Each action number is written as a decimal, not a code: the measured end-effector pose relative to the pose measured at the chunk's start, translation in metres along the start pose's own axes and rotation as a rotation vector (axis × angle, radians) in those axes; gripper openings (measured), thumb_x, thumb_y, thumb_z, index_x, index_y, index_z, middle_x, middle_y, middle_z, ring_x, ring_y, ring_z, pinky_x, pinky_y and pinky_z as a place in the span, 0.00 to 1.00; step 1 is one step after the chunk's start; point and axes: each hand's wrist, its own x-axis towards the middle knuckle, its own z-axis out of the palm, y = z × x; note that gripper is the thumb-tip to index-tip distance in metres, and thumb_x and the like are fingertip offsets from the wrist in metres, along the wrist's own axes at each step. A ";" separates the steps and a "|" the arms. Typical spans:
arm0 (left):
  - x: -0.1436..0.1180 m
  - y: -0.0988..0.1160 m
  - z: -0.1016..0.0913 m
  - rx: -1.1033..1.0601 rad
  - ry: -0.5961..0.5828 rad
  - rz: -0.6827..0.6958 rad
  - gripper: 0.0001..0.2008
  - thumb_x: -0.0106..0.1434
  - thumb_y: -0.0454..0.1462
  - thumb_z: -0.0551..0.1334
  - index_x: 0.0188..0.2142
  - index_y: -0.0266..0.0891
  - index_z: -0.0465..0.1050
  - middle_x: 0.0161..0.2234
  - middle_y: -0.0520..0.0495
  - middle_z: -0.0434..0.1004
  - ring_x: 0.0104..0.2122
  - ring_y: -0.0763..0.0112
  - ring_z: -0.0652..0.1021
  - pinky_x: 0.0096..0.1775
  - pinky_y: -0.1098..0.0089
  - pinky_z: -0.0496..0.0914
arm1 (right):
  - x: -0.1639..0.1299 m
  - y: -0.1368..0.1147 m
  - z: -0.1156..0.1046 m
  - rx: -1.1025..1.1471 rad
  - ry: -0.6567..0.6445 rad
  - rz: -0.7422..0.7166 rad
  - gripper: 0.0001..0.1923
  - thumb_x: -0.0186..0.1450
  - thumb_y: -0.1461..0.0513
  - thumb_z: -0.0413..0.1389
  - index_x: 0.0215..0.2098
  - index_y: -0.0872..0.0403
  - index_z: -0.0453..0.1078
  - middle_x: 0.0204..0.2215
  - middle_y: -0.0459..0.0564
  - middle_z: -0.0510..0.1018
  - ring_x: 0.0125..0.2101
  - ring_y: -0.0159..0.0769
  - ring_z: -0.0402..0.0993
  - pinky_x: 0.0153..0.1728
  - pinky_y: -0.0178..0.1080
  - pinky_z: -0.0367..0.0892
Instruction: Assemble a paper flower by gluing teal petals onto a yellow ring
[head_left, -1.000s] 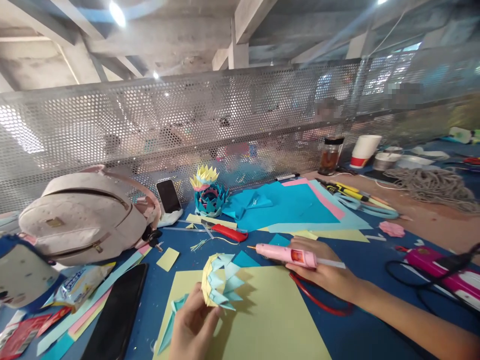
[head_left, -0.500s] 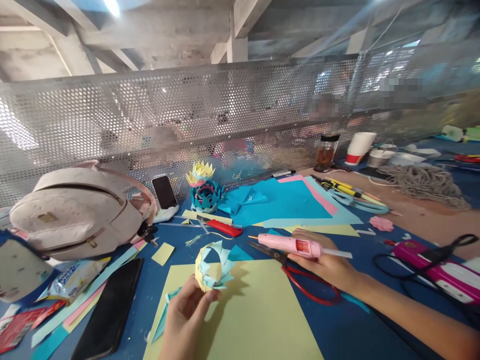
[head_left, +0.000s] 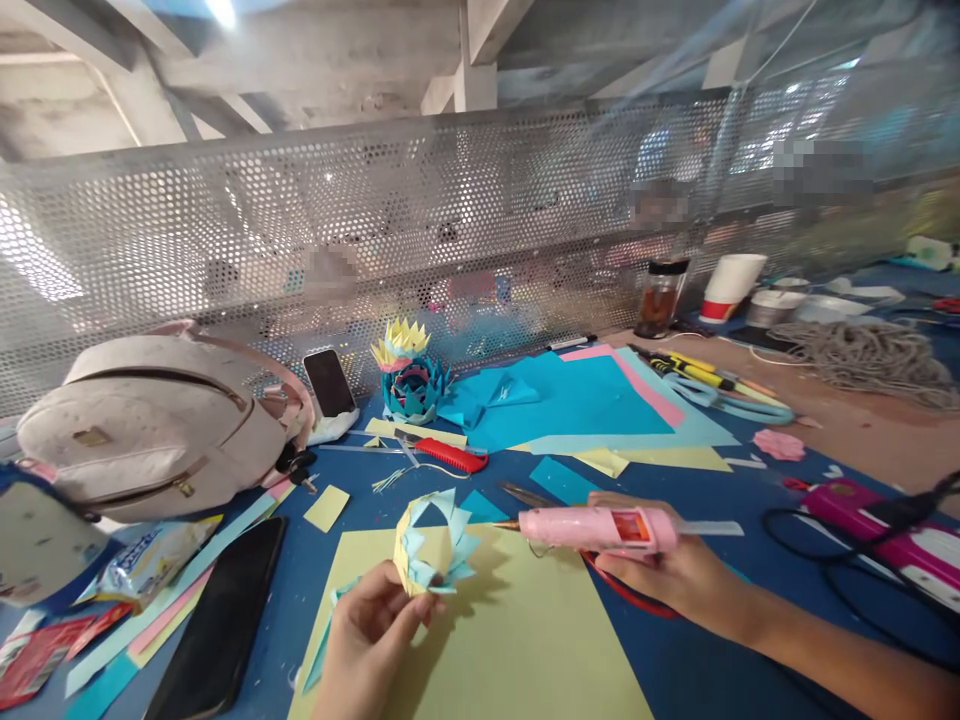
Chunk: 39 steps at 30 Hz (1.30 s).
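Note:
Between the thumb and fingers of my left hand (head_left: 379, 630) is a folded paper ring (head_left: 439, 540) with pale blue and yellow points, raised over a large yellow sheet (head_left: 517, 640). My right hand (head_left: 667, 570) is closed around a pink hot glue gun (head_left: 596, 528). Its nozzle points left, a short way from the ring, and a clear glue stick (head_left: 712, 528) sticks out of its back. Red-handled scissors (head_left: 634, 597) lie beneath the gun, partly covered by it and my hand. A light blue paper strip (head_left: 326, 635) lies beside my left hand.
Behind the sheet lie a red utility knife (head_left: 450, 455), finished paper flowers (head_left: 412, 385) and blue paper (head_left: 577, 395). A backpack (head_left: 157, 420) and black phone (head_left: 225, 610) are at left. A magenta device (head_left: 877, 535) with a black cable sits at right. A perforated metal panel (head_left: 450, 220) stands behind.
My right hand has brought the glue gun lower and closer to me, off the scissors' blades. The paper ring in my left hand has shifted slightly right and turned a little.

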 end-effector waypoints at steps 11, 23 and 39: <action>-0.001 0.000 -0.001 -0.040 -0.091 -0.029 0.14 0.58 0.47 0.66 0.32 0.38 0.77 0.37 0.43 0.78 0.42 0.58 0.76 0.45 0.65 0.70 | 0.004 -0.002 0.001 0.253 -0.028 0.125 0.20 0.62 0.48 0.56 0.43 0.52 0.78 0.35 0.55 0.83 0.38 0.49 0.81 0.39 0.42 0.78; -0.002 0.009 -0.013 0.106 -0.110 0.131 0.20 0.58 0.48 0.66 0.17 0.38 0.70 0.52 0.40 0.72 0.53 0.49 0.69 0.52 0.58 0.62 | 0.009 -0.019 -0.004 0.231 -0.049 0.082 0.19 0.62 0.50 0.57 0.42 0.55 0.79 0.35 0.55 0.83 0.37 0.46 0.81 0.39 0.40 0.78; 0.004 0.023 -0.015 -0.055 -0.285 -0.199 0.20 0.61 0.47 0.64 0.49 0.41 0.78 0.54 0.40 0.75 0.57 0.46 0.70 0.60 0.52 0.59 | 0.007 -0.014 0.002 0.205 -0.077 0.171 0.22 0.60 0.45 0.57 0.34 0.56 0.77 0.31 0.56 0.83 0.34 0.48 0.81 0.37 0.42 0.76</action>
